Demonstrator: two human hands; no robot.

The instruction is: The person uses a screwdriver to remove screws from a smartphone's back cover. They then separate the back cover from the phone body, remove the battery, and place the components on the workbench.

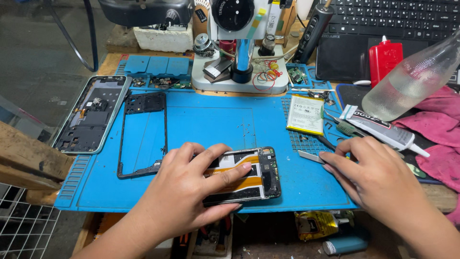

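Phone [249, 175] with its back off sits at the front edge of the blue mat [211, 120], left hand [184, 192] spread flat over it, pinning it. Right hand [371, 180] has its fingertips curled on a thin metal pry blade [310, 156]. I'd keep that blade low and shallow, clear of the orange flex.
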